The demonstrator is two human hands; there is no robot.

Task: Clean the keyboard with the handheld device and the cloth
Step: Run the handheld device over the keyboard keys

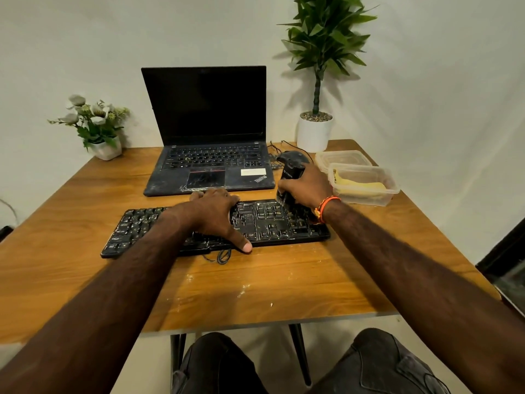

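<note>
Wooden table [312, 280], pale wall [426, 81], potted plant [315, 129], laptop [208, 155]

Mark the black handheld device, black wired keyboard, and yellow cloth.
Black handheld device [290, 174]: head view, upper body above the right hand.
Black wired keyboard [272, 220]: head view, right-side keys.
Yellow cloth [359, 184]: head view, folded surface inside clear plastic container.

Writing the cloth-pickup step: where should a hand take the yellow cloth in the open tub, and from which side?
Come from above: the open plastic tub has walls all round, so no side entry. Pinch the yellow cloth near its middle, where it lies bunched and highest, and lift straight up. The right hand sits nearest but grips the handheld device; the left hand presses the keyboard.
</note>
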